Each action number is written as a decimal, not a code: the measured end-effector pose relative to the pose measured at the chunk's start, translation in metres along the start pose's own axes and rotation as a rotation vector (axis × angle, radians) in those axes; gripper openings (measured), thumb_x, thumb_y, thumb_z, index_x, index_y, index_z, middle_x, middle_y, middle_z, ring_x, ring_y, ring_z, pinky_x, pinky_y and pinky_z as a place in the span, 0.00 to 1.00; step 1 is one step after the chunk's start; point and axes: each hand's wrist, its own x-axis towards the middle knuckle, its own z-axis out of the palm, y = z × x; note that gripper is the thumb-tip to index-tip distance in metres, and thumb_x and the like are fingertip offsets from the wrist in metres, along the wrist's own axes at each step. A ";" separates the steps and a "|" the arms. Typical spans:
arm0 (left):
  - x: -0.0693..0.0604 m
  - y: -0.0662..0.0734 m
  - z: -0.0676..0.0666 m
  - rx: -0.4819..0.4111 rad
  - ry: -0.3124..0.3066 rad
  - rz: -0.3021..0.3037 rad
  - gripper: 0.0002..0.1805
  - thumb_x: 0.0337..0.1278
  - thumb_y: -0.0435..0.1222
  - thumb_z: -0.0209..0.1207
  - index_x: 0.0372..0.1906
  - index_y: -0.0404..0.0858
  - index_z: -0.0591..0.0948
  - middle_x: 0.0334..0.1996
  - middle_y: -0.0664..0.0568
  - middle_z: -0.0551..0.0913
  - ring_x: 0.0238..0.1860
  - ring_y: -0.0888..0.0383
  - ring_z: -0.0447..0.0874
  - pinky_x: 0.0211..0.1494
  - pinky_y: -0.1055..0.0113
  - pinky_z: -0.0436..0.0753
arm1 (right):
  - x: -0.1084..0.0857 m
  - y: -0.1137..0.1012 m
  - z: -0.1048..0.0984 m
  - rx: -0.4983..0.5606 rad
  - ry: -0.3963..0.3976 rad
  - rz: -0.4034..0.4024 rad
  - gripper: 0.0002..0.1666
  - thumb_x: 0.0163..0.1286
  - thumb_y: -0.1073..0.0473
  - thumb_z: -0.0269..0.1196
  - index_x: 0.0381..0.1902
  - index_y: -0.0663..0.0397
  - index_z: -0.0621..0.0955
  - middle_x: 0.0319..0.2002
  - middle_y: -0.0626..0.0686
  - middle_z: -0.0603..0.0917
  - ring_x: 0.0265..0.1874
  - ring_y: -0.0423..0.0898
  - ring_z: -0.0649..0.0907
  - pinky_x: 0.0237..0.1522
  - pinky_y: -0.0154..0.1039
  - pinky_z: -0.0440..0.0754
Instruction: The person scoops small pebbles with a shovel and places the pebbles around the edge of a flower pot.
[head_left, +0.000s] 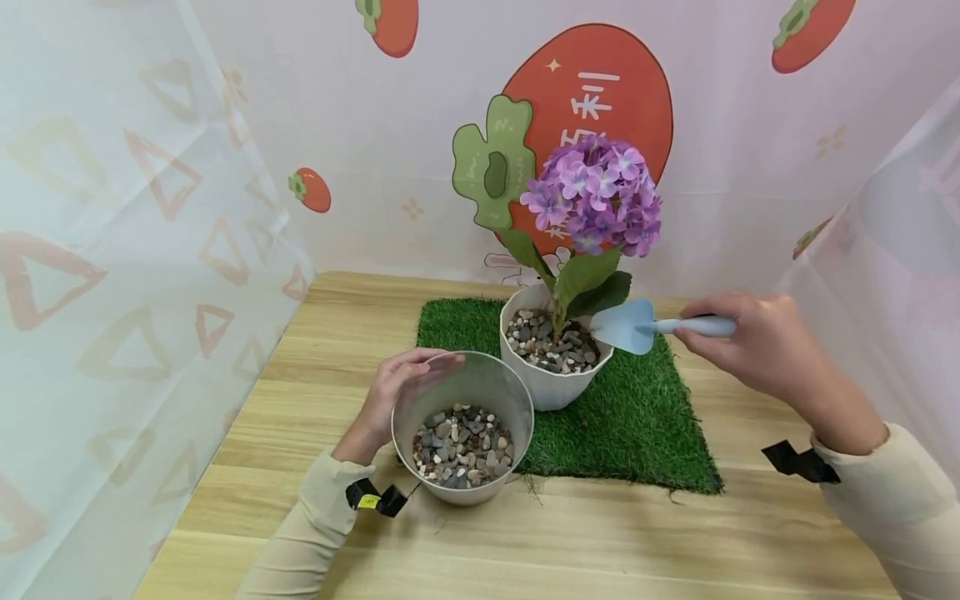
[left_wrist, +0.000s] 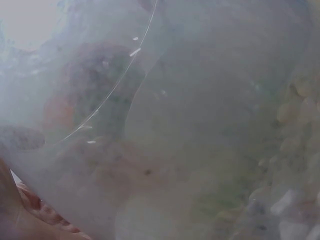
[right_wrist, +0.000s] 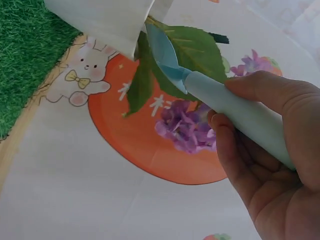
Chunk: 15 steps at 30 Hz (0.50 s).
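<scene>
My left hand point(head_left: 384, 396) grips the side of a translucent plastic bucket point(head_left: 504, 392), which holds grey, tan and white pebbles point(head_left: 461, 448). Its cloudy wall point(left_wrist: 200, 100) fills the left wrist view, blurred. The handle of a small light-blue trowel point(head_left: 628, 325) is in my right hand point(head_left: 765, 342), thumb and fingers round it. At the right rim of a white flowerpot point(head_left: 557, 390), the trowel's blade tip reaches over the pebbles point(head_left: 547, 342) inside. A purple hydrangea point(head_left: 596, 196) with green leaves stands upright in that pot; in the right wrist view the blade point(right_wrist: 162, 50) is beside a leaf point(right_wrist: 195, 55).
Beneath the pot lies a green artificial turf mat point(head_left: 630, 433) on a wooden table point(head_left: 315, 333). White curtains with strawberry prints point(head_left: 360, 233) stand behind and at both sides. The bucket sits at the mat's left front edge.
</scene>
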 end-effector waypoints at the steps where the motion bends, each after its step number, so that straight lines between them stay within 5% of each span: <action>1: 0.000 0.000 0.000 0.000 -0.001 0.002 0.22 0.77 0.27 0.40 0.60 0.31 0.83 0.57 0.48 0.90 0.63 0.55 0.88 0.74 0.63 0.81 | 0.000 -0.001 0.000 0.005 0.010 -0.036 0.08 0.56 0.58 0.78 0.34 0.53 0.91 0.26 0.50 0.91 0.17 0.25 0.70 0.14 0.21 0.67; 7: -0.001 -0.001 -0.002 0.000 -0.002 0.012 0.21 0.78 0.27 0.41 0.61 0.30 0.82 0.57 0.48 0.90 0.62 0.55 0.88 0.74 0.62 0.81 | 0.006 -0.008 -0.001 0.013 0.080 -0.165 0.36 0.77 0.31 0.55 0.34 0.55 0.92 0.25 0.50 0.90 0.18 0.33 0.77 0.16 0.24 0.74; 15: 0.000 -0.001 -0.002 -0.001 0.000 -0.005 0.21 0.78 0.28 0.41 0.60 0.30 0.82 0.58 0.48 0.90 0.63 0.54 0.88 0.74 0.61 0.81 | 0.015 -0.030 -0.002 0.111 0.134 -0.224 0.31 0.76 0.33 0.60 0.34 0.54 0.92 0.27 0.50 0.91 0.20 0.38 0.83 0.24 0.23 0.81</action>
